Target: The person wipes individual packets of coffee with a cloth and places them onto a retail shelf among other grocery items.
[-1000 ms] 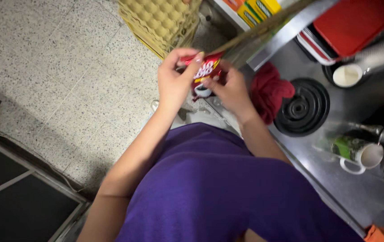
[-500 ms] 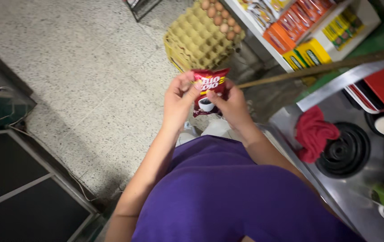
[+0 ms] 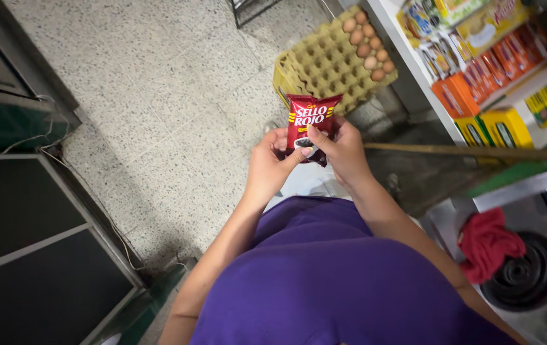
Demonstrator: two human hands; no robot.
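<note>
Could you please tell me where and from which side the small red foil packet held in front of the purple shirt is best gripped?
Probably at its lower half, from both side edges. The small red foil packet stands upright, its crimped top edge free, and it looks flat and soft, so a pinch across the faces suits it. The left hand and the right hand already hold it there, thumbs on the front.

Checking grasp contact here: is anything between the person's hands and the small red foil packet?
Nothing visible. The left hand and right hand both grip the small red foil packet directly, fingers on its lower half.
</note>
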